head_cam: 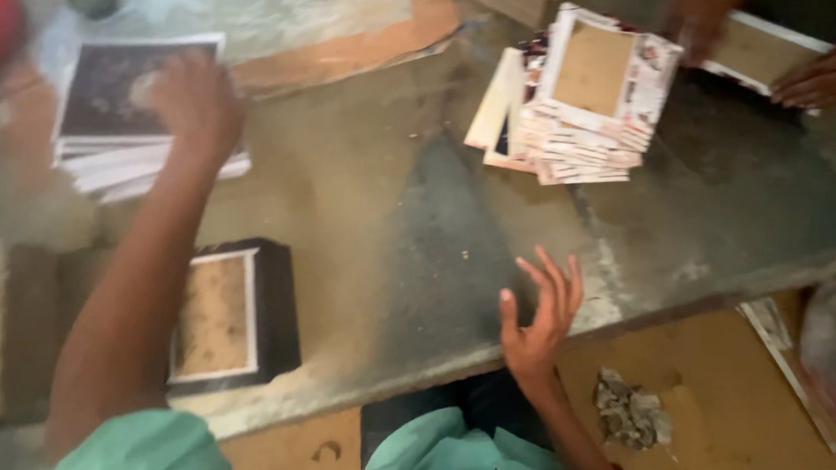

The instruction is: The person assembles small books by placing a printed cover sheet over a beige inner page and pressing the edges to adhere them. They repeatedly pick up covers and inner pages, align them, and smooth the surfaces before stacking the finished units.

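Left hand [194, 98] lay flat, fingers spread, on the white-bordered dark printed sheet stack [122, 119] at the bench [391, 215] far-left. Right hand [538, 315] hovered open, empty. Risk: pressing sideways could fan the loose stack.

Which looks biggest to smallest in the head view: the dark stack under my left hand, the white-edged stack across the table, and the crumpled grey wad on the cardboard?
1. Dark stack and white-edged stack: they look alike in spread, and blur and distance leave the order unsure.
2. Crumpled grey wad: plainly smallest.
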